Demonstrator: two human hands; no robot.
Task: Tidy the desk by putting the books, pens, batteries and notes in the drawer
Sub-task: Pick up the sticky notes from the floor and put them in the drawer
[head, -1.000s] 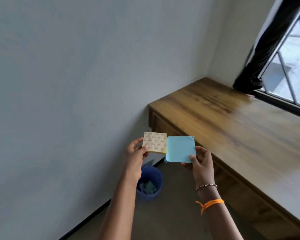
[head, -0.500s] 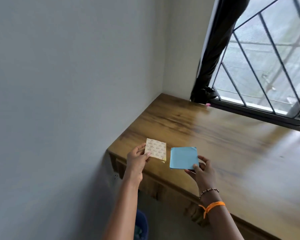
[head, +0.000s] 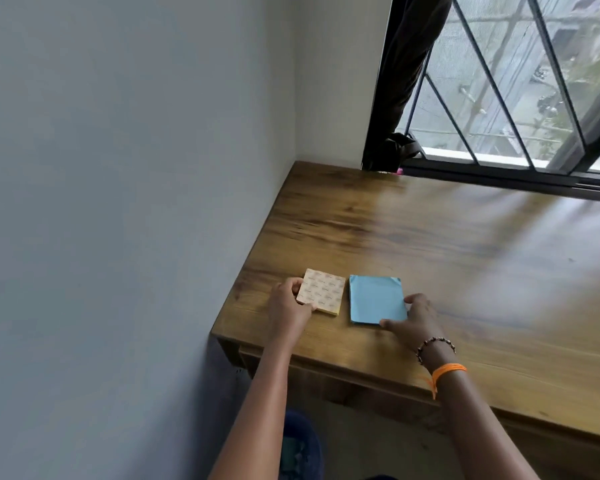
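Fingers of left hand (head: 288, 308) grip tan notes (head: 323, 291), right hand (head: 413, 320) grips blue notes (head: 374, 299) near desk (head: 430, 244) corner.

Head cam, prob. close, down-fwd.

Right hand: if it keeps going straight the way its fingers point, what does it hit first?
The right hand points left across the desk, already gripping the blue note pad. Past that, probably the patterned note pad in the left hand; a narrow gap separates the two.
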